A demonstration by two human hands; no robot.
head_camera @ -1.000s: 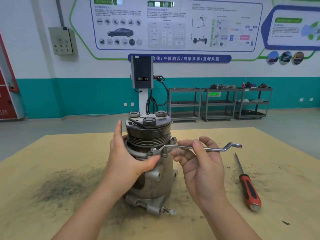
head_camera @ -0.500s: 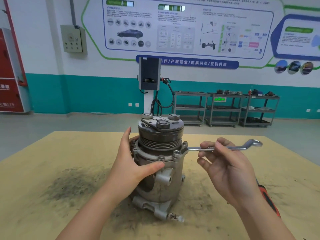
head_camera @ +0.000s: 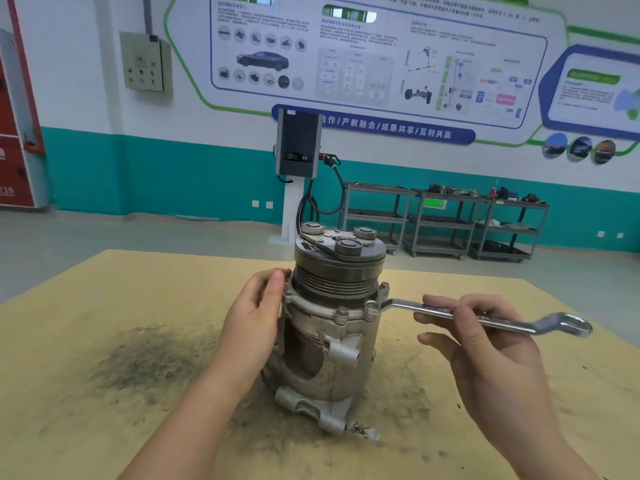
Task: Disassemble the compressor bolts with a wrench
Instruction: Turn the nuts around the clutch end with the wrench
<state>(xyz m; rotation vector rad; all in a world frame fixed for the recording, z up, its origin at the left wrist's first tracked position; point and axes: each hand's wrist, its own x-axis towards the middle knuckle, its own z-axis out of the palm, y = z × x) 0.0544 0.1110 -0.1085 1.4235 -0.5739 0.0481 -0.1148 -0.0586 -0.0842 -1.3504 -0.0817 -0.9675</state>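
Compressor, upright on table: left hand flat against its side, fingers straight; right hand grips wrench, ring end on flange bolt.

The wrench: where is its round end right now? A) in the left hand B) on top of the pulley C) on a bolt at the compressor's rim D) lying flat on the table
C: the wrench, held by the right hand, has its ring end over a flange bolt on the compressor.

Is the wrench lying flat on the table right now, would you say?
No, the right hand holds the wrench up off the table, its ring end on a flange bolt.
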